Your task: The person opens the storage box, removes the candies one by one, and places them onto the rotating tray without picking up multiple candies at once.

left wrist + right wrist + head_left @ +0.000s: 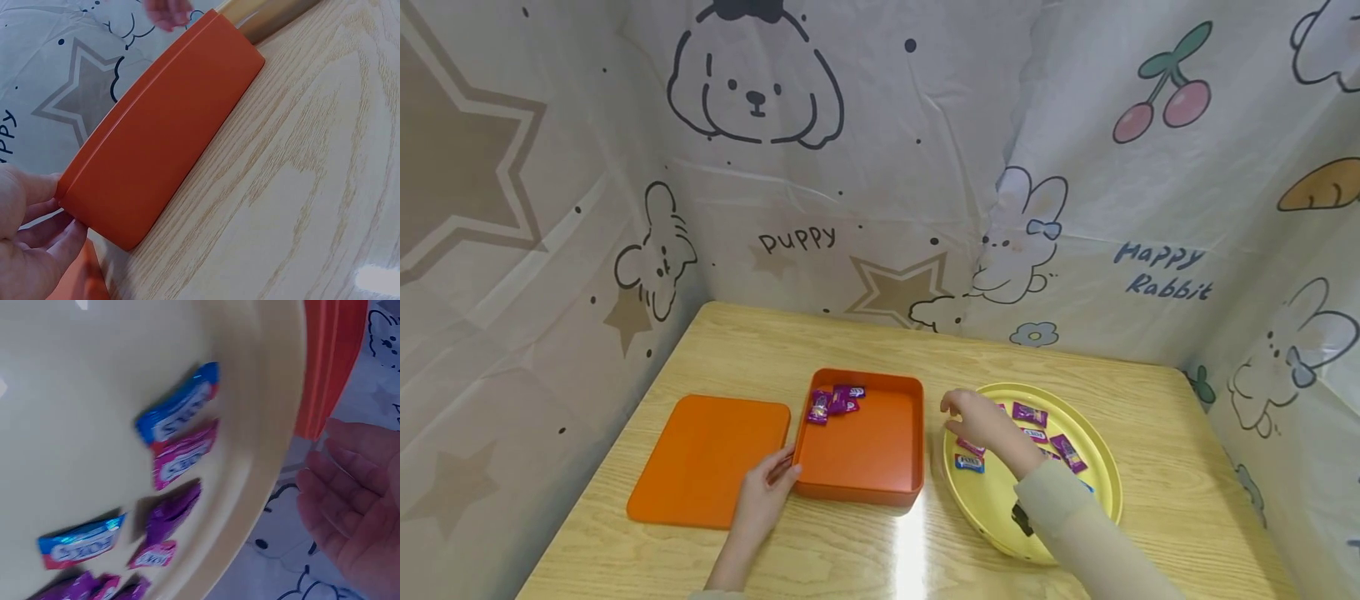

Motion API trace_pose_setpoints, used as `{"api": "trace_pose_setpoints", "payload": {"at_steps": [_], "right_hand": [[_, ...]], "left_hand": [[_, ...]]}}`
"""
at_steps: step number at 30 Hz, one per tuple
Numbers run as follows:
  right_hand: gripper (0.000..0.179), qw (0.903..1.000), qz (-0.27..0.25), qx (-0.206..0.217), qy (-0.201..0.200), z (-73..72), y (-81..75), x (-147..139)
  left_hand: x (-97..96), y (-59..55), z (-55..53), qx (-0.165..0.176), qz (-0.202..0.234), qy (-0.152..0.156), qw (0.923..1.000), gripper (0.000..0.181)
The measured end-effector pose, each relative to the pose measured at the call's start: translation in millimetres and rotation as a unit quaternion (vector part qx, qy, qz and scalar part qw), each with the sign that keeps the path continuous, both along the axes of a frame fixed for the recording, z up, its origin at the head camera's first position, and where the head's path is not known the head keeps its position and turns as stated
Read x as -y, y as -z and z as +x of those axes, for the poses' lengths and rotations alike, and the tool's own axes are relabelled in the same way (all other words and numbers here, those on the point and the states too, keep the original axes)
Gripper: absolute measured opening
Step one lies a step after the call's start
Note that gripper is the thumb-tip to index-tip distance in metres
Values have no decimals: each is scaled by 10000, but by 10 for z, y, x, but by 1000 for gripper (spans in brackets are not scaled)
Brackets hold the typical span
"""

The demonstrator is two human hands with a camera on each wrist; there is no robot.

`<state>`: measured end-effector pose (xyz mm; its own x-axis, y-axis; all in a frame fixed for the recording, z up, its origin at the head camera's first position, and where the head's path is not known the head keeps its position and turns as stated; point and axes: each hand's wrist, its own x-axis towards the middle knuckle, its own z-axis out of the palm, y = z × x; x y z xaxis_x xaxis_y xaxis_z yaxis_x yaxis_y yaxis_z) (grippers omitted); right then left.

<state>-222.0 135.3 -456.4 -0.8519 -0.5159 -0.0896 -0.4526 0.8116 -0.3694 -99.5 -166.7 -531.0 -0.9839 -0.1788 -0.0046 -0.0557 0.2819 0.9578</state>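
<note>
My left hand (762, 492) holds the near left corner of a square orange box (859, 497). In the left wrist view, the fingers (65, 244) and thumb meet the box's wall (156, 125) at that corner. Several purple-wrapped candies (819, 407) lie in the box's far left corner. Above the left rim of a round yellow tray (1108, 467), my right hand (977, 417) hangs with loosely bent fingers and holds nothing, as the right wrist view shows. On the tray lie purple candies (1067, 452), pink candies (184, 456) and blue candies (969, 462); my forearm hides part of it.
A flat orange lid (707, 458) lies on the wooden table (850, 558), left of the box. Cloth with cartoon drawings (880, 183) hangs along the back and sides of the table. A small dark object (1022, 518) shows beside the right sleeve.
</note>
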Motion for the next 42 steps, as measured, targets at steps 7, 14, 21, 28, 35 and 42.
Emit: {"api": "trace_pose_setpoints", "payload": {"at_steps": [7,14,21,28,35,42], "right_hand": [[27,9979,-312,-300,-473,-104,-37,343],[31,9951,113,-173,-971,-169,41,745],[34,9928,484,-106,-1094,-210,127,1128],[33,9885,872,-280,-1200,-228,229,1426],[33,9892,1123,-347,-874,-219,365,1563],[35,9882,1321,-306,-709,-206,464,1629]], "left_hand": [[0,-36,14,20,3,79,10000,42],[6,-9,19,-43,109,114,9999,43],[1,-4,3,43,253,71,9996,42],[0,-11,13,-58,283,42,9996,42],[5,-1,18,-58,270,21,9996,41],[16,36,10,-76,188,-2,9998,41]]}}
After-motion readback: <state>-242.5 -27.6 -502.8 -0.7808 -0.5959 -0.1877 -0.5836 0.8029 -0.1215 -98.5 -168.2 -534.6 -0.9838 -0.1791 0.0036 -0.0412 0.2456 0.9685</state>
